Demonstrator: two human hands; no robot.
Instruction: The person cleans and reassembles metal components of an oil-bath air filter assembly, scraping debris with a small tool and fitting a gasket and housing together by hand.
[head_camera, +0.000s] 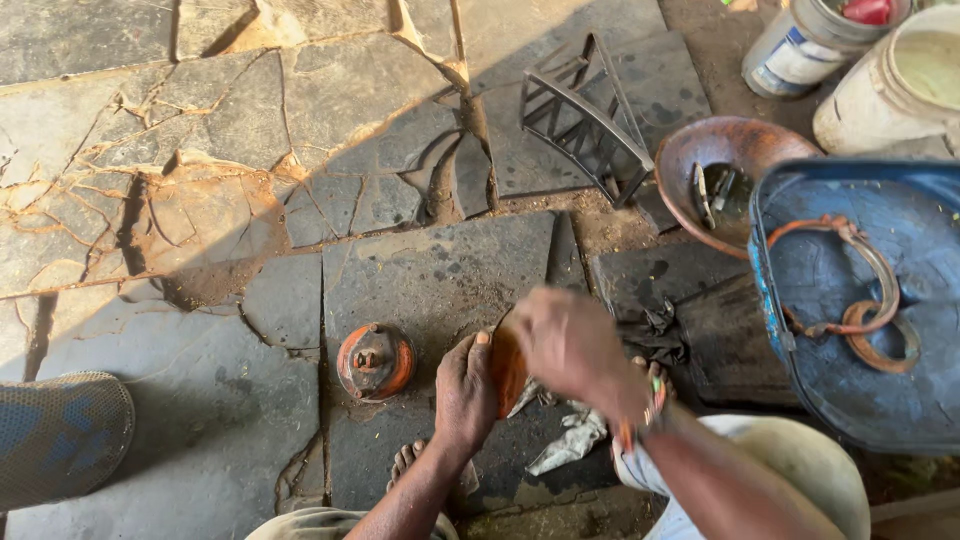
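Observation:
My left hand (464, 392) grips the left edge of a rusty orange round part (506, 372), held upright just above the stone floor. My right hand (570, 345) is blurred with motion and presses on the part's right side; I cannot see whether it holds a rag. A beaded band sits on my right wrist. A second rusty round part (374, 361) with a raised hub lies on a slab to the left of my hands. Dirty rags (570, 436) lie under my hands.
A blue tub (770, 290) at the right holds rusty rings (868, 330). Behind it sits a rusty bowl (690, 150) with small tools, a metal frame (585, 115), and two buckets (810, 45). A shoe (60, 435) rests at the left. My bare toes (405, 458) show below.

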